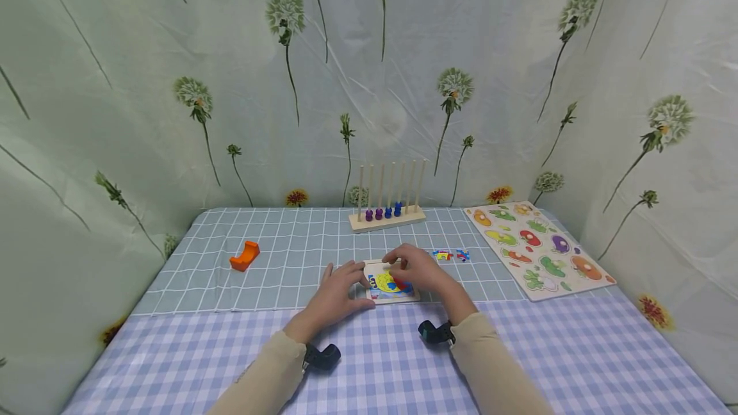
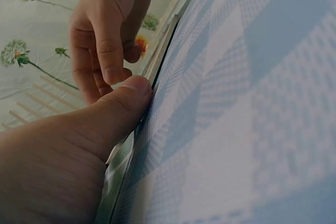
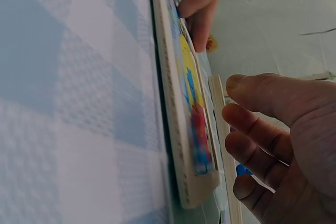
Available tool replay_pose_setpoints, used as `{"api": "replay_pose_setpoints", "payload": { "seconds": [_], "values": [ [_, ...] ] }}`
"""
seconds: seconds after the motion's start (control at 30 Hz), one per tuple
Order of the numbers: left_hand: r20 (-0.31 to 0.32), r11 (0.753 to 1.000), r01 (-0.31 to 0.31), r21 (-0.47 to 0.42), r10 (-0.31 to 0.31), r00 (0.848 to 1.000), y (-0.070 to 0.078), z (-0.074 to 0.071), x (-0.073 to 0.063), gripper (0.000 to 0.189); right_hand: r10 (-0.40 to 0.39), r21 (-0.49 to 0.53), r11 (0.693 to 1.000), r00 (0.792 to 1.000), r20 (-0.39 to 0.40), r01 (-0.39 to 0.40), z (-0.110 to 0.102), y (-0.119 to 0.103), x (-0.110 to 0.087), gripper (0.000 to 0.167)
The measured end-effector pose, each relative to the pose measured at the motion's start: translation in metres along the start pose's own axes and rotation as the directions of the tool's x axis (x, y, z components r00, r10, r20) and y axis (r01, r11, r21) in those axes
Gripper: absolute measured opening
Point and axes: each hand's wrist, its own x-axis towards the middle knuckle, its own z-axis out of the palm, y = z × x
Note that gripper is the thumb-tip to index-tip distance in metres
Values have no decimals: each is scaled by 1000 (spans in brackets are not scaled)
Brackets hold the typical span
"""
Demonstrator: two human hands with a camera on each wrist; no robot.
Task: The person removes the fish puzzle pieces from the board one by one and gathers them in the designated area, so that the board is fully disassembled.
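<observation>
A small wooden jigsaw puzzle board [image 1: 377, 268] lies in front of me, with a bare cream area at its far side and a yellow, blue and red picture nearer. My left hand [image 1: 337, 290] holds its left side, thumb [image 2: 128, 95] at the near edge and fingertips on the board. Over the board's right part hovers my right hand [image 1: 419, 269], fingers loosely bent. In the right wrist view, thumb and fingers of that right hand [image 3: 278, 135] are apart with nothing between them. Two loose puzzle pieces, one mostly yellow [image 1: 443, 255] and one blue-red [image 1: 463, 255], lie just beyond it.
A wooden peg rack [image 1: 387, 219] with purple and blue beads stands behind the board. To the right lies a large vegetable puzzle board [image 1: 539, 248]. An orange curved block [image 1: 245, 255] sits at the left. A flowered curtain [image 1: 392, 95] encloses the table.
</observation>
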Motion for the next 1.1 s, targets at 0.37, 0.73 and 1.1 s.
{"api": "replay_pose_setpoints", "payload": {
  "seconds": [0.37,0.73,1.1],
  "values": [
    [2,1000,7,5,-7,1000,0,0,0,30,-56,-25,998,998,29,56,13,-1,3,26],
    [1,1000,-5,-2,5,1000,1,0,-1,30,-97,-66,993,994,48,100,20,-5,1,28],
    [2,1000,-2,-5,2,1000,-2,1,0,29,-93,-118,988,993,71,101,23,-8,0,25]
  ]
}}
